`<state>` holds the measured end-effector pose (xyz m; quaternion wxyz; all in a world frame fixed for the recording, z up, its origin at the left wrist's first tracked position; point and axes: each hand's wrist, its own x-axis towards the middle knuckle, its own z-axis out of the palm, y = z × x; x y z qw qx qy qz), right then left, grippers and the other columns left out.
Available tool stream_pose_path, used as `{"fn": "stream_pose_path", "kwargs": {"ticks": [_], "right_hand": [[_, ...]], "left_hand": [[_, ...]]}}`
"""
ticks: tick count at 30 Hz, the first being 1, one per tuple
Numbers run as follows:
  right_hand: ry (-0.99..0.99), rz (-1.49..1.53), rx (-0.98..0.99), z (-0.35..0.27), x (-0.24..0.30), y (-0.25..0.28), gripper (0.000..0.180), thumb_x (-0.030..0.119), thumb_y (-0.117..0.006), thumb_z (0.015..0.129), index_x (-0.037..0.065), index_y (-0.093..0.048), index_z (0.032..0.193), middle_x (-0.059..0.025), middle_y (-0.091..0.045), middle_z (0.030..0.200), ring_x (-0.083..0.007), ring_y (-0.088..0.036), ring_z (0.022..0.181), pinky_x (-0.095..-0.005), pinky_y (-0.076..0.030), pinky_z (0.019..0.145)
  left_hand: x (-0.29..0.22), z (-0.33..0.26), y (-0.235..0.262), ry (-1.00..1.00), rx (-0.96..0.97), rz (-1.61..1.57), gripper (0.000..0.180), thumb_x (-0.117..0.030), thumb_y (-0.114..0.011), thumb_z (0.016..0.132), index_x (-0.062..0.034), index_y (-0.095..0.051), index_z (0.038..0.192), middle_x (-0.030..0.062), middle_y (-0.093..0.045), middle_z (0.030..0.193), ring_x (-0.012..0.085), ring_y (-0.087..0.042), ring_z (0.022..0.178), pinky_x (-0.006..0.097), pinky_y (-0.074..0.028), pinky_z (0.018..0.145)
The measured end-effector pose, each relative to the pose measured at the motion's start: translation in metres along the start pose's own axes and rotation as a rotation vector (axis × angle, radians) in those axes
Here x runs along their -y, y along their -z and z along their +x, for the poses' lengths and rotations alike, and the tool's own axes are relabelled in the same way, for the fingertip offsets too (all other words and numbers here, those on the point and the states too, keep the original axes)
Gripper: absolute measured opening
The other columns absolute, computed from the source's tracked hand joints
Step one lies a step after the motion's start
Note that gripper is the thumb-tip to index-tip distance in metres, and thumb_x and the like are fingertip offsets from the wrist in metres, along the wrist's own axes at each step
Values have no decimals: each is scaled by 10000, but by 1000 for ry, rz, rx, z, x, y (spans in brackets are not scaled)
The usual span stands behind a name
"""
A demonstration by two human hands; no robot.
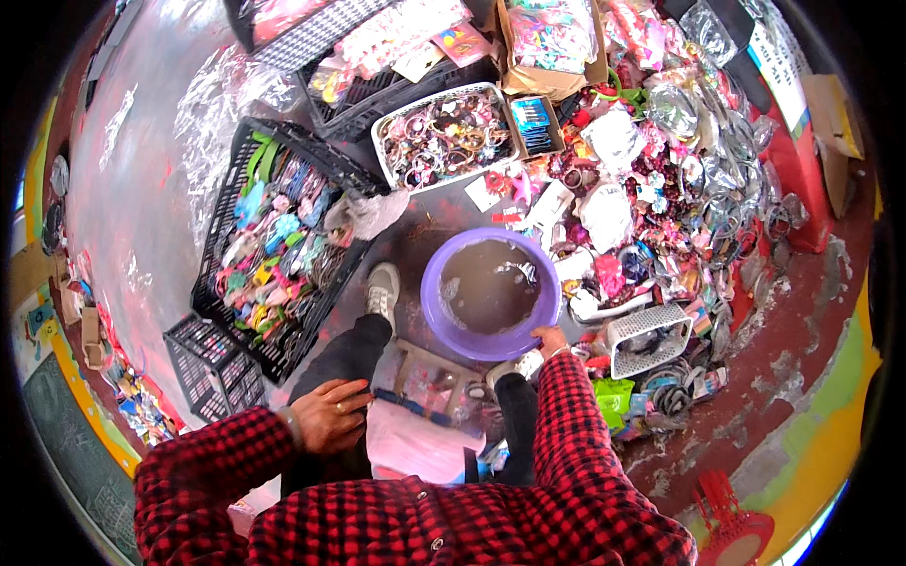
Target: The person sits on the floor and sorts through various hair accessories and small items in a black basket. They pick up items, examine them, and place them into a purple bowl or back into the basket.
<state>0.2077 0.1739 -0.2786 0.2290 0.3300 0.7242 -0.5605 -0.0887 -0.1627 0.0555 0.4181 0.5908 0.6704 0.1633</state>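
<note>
A round purple basin (436,316) with murky, slightly sudsy water sits on the floor in front of me, between and beyond my feet. At its near right rim is my right hand (550,341), fingers closed over the edge. My left hand (330,415) lies flat on my left thigh, its fingers stretched out with a ring on one; nothing is in it. Left of the basin stands a black plastic crate (212,259) heaped with colourful hair accessories. A white basket (379,141) filled with hair ties and small ornaments is just beyond the basin.
A large heap of hair ornaments and plastic-wrapped goods (661,189) spreads along the right. A white perforated basket (651,341) lies tipped there. Beyond are a cardboard box (547,83) of packets and a small box with blue cards (533,124). A smaller black crate (212,363) stands at left.
</note>
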Motion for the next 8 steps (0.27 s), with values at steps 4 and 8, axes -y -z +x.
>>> {"fn": "stream_pose_path", "kwargs": {"ticks": [4, 8], "right_hand": [[146, -17, -114, -58, 71, 27, 109, -31, -586, 649, 20, -616, 741, -115, -610, 736, -268, -595, 714, -374, -485, 699], [-527, 1225, -205, -127, 110, 31, 212, -21, -564, 675, 26, -602, 878, -121, -598, 916, -252, -572, 838, -361, -463, 742]], "left_hand": [[-13, -19, -30, 45, 43, -16, 211, -247, -609, 710, -68, -614, 821, 119, -522, 1144, 309, -376, 1187, 443, -327, 952], [-34, -33, -32, 123, 97, 58, 239, -232, -578, 729, -62, -606, 895, 150, -475, 1201, 324, -310, 1230, 460, -287, 975]]}}
